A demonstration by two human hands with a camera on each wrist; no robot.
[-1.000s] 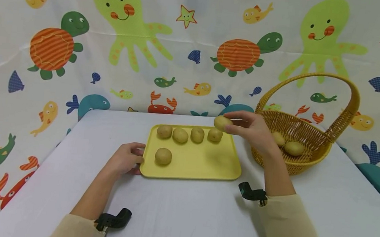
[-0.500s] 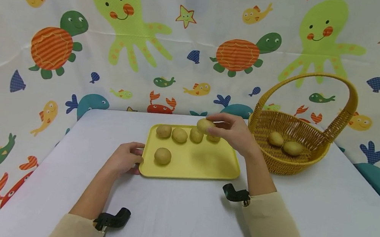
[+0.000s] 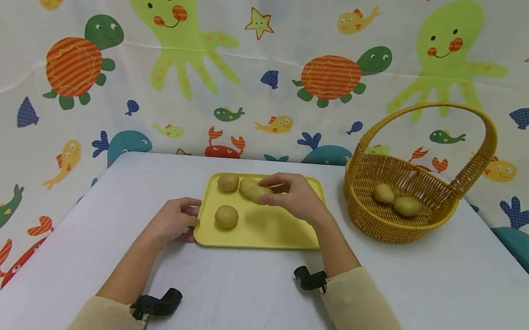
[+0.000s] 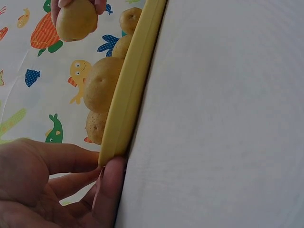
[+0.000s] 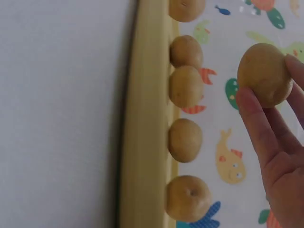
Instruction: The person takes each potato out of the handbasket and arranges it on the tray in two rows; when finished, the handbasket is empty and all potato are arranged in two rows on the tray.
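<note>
The right hand [image 3: 297, 196] is holding a potato [image 5: 265, 75] above the yellow tray [image 3: 277, 235], thumb and fingers clamped on it, while other potatoes [image 3: 226, 217] are sitting on that tray. At the tray's left edge, the left hand [image 3: 175, 222] is pinching the rim between thumb and fingers. Right of the tray and apart from it, a wicker basket [image 3: 397, 231] is holding two more potatoes [image 3: 406, 206].

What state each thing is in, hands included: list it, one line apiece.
Yellow tray: lying flat, right way up
Tray potatoes: five, resting on the tray, no cuts showing
Held potato: clear of the tray, no cuts showing
Left hand: gripping the tray's left edge
Right hand: holding one potato in its fingers
Wicker basket: upright, handle up
Basket potatoes: two, lying inside
</note>
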